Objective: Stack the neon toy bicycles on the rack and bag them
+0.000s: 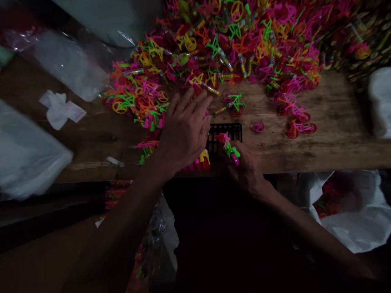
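Observation:
My left hand (185, 128) lies palm down over the near edge of a big heap of small neon plastic toy pieces (220, 49), its fingers stretched toward the heap and nothing visible in it. My right hand (246, 169) rests at the table's front edge, closed on a small pink and green toy piece (229, 148). Between the hands sits a small black grid tray (226, 132). A few red and yellow pieces (201, 162) lie just under my left hand.
The wooden table (330, 138) holds loose pink wheels (258, 127) and red pieces (297, 127) to the right. Crumpled white paper (61, 109) and clear plastic bags (27, 158) lie left. A white bag with more toys (345, 207) hangs below right.

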A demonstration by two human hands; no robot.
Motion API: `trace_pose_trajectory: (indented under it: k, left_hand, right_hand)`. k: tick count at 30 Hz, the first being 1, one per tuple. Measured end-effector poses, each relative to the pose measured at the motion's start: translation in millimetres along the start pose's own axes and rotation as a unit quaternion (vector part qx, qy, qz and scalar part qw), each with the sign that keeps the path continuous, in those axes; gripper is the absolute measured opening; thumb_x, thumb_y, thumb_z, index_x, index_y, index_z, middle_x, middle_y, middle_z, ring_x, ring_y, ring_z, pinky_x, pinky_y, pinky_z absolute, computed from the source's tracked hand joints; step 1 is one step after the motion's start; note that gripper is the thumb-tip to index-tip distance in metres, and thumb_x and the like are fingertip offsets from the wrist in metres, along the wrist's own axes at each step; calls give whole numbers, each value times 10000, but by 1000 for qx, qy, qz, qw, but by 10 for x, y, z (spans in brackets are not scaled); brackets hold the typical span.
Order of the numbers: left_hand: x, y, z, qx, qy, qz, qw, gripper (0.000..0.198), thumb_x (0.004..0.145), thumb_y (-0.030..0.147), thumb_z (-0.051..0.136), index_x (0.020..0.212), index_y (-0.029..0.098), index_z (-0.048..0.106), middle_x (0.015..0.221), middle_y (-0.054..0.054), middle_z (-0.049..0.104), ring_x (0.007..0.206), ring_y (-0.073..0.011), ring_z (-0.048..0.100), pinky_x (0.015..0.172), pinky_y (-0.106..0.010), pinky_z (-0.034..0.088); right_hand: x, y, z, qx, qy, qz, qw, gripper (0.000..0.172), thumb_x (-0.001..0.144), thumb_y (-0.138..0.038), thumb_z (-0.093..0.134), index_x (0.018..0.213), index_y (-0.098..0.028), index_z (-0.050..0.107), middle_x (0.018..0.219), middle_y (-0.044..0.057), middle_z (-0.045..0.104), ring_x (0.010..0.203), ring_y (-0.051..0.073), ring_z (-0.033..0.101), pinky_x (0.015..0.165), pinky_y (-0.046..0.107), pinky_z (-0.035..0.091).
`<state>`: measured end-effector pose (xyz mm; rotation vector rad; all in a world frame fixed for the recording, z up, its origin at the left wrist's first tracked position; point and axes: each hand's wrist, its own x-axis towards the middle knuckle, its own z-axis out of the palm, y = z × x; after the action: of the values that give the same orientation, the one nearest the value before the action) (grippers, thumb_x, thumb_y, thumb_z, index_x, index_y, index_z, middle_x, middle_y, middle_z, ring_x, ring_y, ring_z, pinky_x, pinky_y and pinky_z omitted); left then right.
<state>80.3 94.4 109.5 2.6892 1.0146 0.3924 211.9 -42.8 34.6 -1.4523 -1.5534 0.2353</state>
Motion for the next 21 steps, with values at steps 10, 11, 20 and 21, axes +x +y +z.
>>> trace_pose_trajectory:
  k: [10,11,20,21]
  left_hand:
    - [49,15,-11,6,-29,-3,1000,379,1037,236,366,1307,218,631,1349,-60,712,1287,-274,627,1220,-481,357]
    - [49,11,-11,4,-27,-4,1000,376,1031,237,368,1294,233,636,1343,-56,715,1286,-279,630,1222,-488,355]
    - [34,-14,-69,-53,-8,5,999,394,1061,290,341,1339,272,620,1351,-52,718,1313,-264,639,1255,-529,375]
    - [24,-16,-81,-65,0,2,998,406,1068,294,331,1367,257,602,1390,-60,700,1360,-263,613,1262,-543,367]
  right_hand:
    - [-22,103,162,-23,-77,22,996,221,1017,-198,417,998,-193,637,798,61,637,786,218,527,727,359,427]
    - [-28,105,162,-22,-79,17,996,214,1010,-196,422,989,-191,636,796,60,634,776,216,513,724,357,418]
    - [-66,80,247,-46,-67,-31,996,157,954,-137,488,976,-172,639,788,54,617,756,221,489,718,346,384]
    - [-66,76,256,-53,-62,-33,996,165,952,-120,486,972,-167,643,784,53,615,751,219,484,715,345,381]
